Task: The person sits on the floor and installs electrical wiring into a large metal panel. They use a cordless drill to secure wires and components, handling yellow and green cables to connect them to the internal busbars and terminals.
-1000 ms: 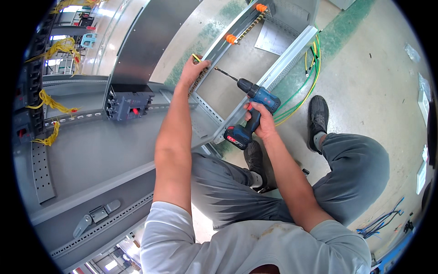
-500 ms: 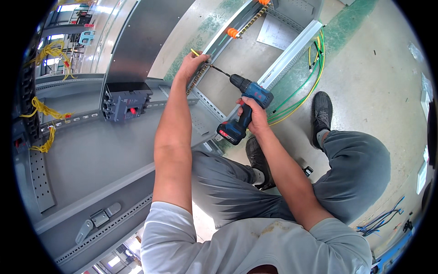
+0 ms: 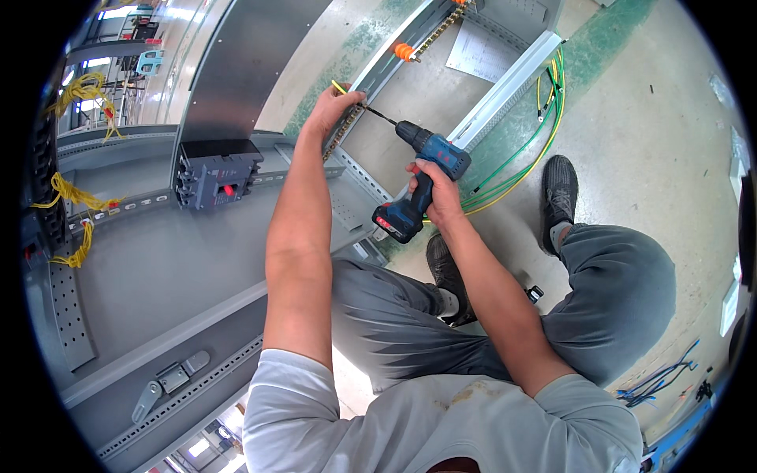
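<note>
My right hand [image 3: 441,193] is wrapped round the grip of a blue and black cordless drill [image 3: 434,154]. A long dark bit runs from its chuck up and left, its tip meeting the brass-coloured terminal bar [image 3: 344,130] on the cabinet's frame. At the bar's upper end my left hand [image 3: 335,109] is closed on a short yellow wire [image 3: 339,87], which sticks out above the fingers. The fingertips lie close to the bit's tip and hide the wire's other end.
Green and yellow wires [image 3: 544,150] lie coiled beside the grey cabinet frame [image 3: 505,91]. Orange insulators [image 3: 404,52] sit on its far rail. A dark circuit breaker [image 3: 219,175] is mounted at left, near yellow wire bundles [image 3: 79,193]. Blue wires [image 3: 654,378] lie on the floor at right.
The drill has shifted slightly left and up with my right hand. My left hand stays at the terminal bar, still closed on the yellow wire.
</note>
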`<act>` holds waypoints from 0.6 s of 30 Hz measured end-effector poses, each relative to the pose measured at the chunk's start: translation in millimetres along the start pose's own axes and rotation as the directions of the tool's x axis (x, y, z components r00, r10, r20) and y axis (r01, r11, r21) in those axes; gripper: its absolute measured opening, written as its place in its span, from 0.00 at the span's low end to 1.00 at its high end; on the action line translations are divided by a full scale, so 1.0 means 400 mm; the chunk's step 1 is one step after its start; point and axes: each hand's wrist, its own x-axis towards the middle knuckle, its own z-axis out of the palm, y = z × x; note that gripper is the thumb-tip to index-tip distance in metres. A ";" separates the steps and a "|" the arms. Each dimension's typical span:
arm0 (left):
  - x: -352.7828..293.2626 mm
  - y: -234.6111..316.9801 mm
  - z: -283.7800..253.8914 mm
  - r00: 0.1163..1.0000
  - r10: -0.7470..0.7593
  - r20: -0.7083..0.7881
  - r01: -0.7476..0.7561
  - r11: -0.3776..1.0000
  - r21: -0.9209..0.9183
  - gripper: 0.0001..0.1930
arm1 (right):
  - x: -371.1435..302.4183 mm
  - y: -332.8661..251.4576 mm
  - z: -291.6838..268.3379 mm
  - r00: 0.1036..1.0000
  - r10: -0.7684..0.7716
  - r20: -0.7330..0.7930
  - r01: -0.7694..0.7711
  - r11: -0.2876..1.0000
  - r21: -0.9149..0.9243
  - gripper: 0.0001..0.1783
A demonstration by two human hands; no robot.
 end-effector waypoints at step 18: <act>0.010 -0.002 0.005 0.999 0.016 0.044 -0.014 0.999 -0.034 0.41 | -0.010 0.058 0.014 0.998 0.057 0.012 -0.058 0.993 0.098 0.11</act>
